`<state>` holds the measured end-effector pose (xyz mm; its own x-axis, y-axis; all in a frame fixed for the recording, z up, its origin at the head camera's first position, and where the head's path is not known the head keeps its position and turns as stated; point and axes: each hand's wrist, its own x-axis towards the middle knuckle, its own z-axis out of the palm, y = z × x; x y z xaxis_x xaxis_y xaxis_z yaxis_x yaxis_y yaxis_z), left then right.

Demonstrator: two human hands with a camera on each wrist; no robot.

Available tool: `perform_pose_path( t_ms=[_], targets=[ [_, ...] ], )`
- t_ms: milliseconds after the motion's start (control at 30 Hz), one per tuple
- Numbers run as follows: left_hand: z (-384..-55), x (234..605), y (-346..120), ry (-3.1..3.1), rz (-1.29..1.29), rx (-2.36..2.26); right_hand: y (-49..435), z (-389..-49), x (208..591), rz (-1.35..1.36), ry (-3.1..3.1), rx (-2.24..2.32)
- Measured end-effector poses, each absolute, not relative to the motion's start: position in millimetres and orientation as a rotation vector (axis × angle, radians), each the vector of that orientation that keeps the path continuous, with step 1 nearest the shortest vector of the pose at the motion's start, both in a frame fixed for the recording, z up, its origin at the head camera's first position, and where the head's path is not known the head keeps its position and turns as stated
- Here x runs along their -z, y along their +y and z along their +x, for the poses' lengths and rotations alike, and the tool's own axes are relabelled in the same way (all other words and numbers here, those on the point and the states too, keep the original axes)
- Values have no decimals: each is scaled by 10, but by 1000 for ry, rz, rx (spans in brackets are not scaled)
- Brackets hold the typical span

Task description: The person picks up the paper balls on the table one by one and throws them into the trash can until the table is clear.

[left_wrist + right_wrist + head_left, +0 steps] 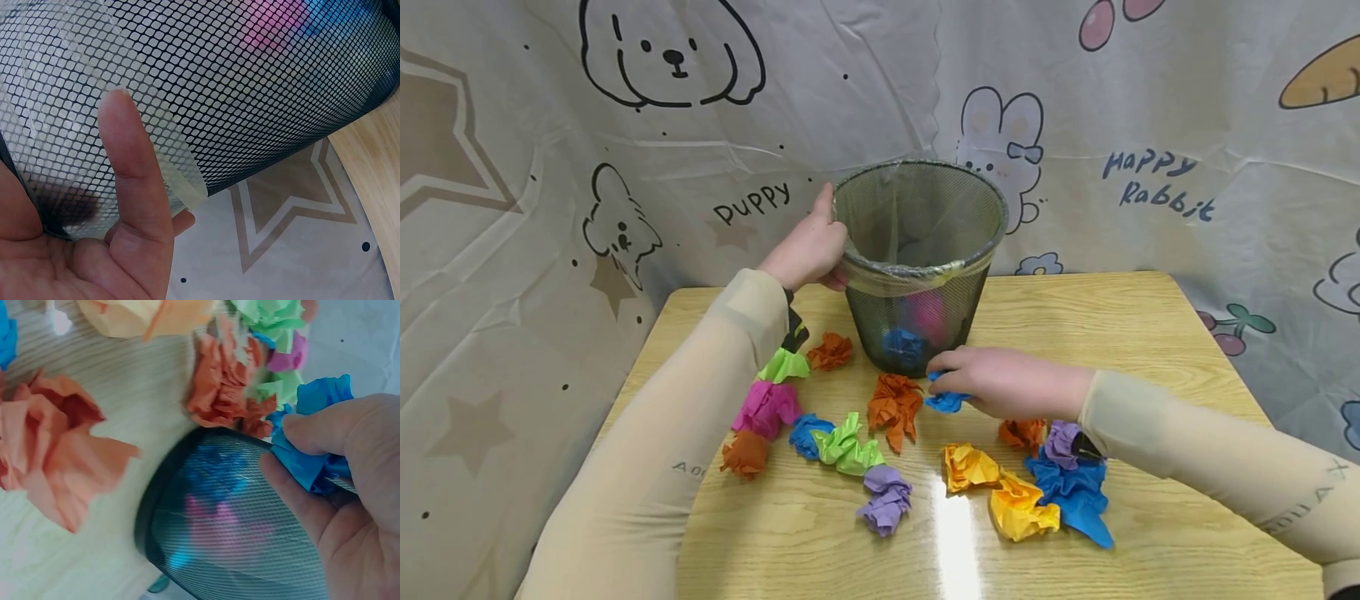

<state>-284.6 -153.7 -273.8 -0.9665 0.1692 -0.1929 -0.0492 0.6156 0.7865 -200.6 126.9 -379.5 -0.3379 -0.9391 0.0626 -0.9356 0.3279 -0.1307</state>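
A black mesh wastebasket [917, 283], lined with a clear bag, stands at the table's back. My left hand [808, 250] holds its rim on the left side; in the left wrist view one finger [134, 169] lies along the outside of the mesh. Blue and pink crumpled paper shows through the basket wall. My right hand [1007, 379] pinches a crumpled blue paper ball [312, 437] between thumb and fingers, low in front of the basket. Beside it on the table lies an orange paper ball [895, 408].
Crumpled paper balls lie about the wooden table [820, 550]: pink [767, 408], green [850, 450] and purple [886, 500] ones to the left and middle, yellow [1022, 507] and blue [1075, 496] ones under the right forearm. A printed curtain [865, 108] hangs behind.
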Motion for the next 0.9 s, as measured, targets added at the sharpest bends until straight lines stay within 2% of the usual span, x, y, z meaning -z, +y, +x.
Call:
perform_pose_path(
  t_ms=[333, 900],
  targets=[
    [-2845, 2733, -1532, 2599, 103, -1270, 1296, -1943, 3431, -1809, 2560, 226],
    [-2847, 2738, -1533, 2593, 100, -1272, 1291, -1874, 2851, -2095, 2587, 392]
  ],
)
